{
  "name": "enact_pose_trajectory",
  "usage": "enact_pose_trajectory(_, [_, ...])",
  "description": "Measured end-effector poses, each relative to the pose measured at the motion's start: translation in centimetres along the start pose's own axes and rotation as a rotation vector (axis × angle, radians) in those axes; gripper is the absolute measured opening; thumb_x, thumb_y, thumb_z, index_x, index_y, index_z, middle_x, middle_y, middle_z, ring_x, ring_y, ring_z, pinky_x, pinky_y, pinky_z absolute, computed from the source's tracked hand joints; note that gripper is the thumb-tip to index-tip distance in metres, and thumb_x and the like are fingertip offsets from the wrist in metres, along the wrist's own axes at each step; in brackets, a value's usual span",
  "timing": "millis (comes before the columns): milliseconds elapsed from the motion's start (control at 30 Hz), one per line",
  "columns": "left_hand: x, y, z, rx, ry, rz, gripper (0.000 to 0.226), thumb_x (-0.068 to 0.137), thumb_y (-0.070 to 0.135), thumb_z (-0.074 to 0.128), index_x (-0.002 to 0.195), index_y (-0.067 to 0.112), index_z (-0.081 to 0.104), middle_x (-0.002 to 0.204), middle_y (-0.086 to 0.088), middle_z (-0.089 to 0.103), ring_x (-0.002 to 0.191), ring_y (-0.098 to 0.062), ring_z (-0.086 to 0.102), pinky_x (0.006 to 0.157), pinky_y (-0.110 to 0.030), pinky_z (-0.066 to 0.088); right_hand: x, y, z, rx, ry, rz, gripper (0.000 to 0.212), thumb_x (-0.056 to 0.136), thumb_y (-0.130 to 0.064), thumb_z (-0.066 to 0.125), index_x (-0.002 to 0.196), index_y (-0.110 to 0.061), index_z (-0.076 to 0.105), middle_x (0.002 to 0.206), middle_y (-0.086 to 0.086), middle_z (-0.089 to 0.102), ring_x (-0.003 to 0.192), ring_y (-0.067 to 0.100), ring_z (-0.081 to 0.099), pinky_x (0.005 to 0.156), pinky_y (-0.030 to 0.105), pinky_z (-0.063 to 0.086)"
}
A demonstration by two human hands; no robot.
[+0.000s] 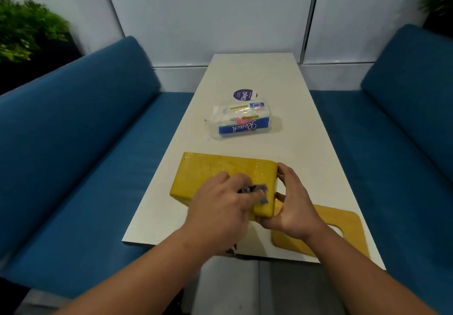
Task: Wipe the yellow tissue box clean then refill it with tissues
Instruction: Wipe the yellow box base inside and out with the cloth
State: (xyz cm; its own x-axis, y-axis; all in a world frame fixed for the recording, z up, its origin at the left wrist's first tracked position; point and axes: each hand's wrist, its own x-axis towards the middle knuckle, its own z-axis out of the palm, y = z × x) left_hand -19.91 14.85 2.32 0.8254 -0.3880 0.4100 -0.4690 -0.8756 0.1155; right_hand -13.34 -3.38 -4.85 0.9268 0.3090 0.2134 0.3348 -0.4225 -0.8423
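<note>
Fingers of the left hand (221, 204) press what looks like a grey cloth (257, 190) onto the yellow tissue box (215, 172); right hand (291, 206) grips its end.

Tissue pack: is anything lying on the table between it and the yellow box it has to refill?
Nothing visible does. The tissue pack lies farther up the table, with bare tabletop between it and the yellow box. The box is occupied, though: the left hand wipes it with a cloth while the right hand steadies its end.
</note>
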Motion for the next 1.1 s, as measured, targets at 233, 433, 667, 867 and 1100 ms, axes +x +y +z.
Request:
enact_pose_trajectory(233, [2.4,-0.5,-0.2,0.032,0.009,-0.04,0.044,0.083,0.029,0.036,0.109,0.031,0.071,0.101,0.002,0.065,0.075,-0.02,0.053,0.061,-0.035,0.051,0.9,-0.5,0.2,0.046,0.005,-0.012,0.109,0.041,-0.037,0.089,0.135,-0.032,0.032,0.128,-0.012,0.044,0.12,0.01,0.048,0.09,0.036,0.054])
enact_pose_trajectory(433, [2.8,-1.2,-0.1,0.008,0.043,-0.07,0.044,0.082,0.028,0.037,0.108,0.03,0.072,0.1,0.001,0.066,0.076,-0.021,0.055,0.062,-0.034,0.051,1.2,-0.4,0.6,0.053,0.028,-0.008,0.107,0.043,-0.033,0.091,0.132,-0.039,0.032,0.128,-0.012,0.044,0.12,0.011,0.048,0.087,0.03,0.054])
enact_pose_trajectory(667, [3.0,-1.0,-0.4,-0.079,0.033,-0.124,0.035,0.086,0.025,0.047,0.111,0.03,0.07,0.103,0.002,0.064,0.082,-0.019,0.055,0.065,-0.033,0.048,0.5,0.5,0.8,-0.013,0.015,0.012,0.11,0.044,-0.035,0.091,0.136,-0.033,0.03,0.13,-0.013,0.042,0.12,0.01,0.047,0.089,0.035,0.054])
enact_pose_trajectory(867, [3.0,1.4,0.7,-0.113,-0.008,-0.131,0.036,0.088,0.029,0.041,0.109,0.031,0.07,0.103,0.003,0.064,0.086,-0.018,0.055,0.07,-0.032,0.05,0.8,0.3,1.2,-0.088,0.005,-0.004,0.114,0.043,-0.039,0.091,0.138,-0.032,0.027,0.131,-0.011,0.043,0.119,0.011,0.048,0.093,0.04,0.051])
enact_pose_trajectory(1100, [3.8,0.2,0.4,-0.141,0.019,-0.182,0.031,0.088,0.025,0.051,0.112,0.028,0.07,0.107,0.0,0.063,0.088,-0.021,0.056,0.072,-0.034,0.051,1.1,0.0,1.0,-0.105,0.011,-0.026,0.109,0.044,-0.039,0.089,0.136,-0.033,0.029,0.13,-0.014,0.041,0.121,0.011,0.046,0.094,0.041,0.051])
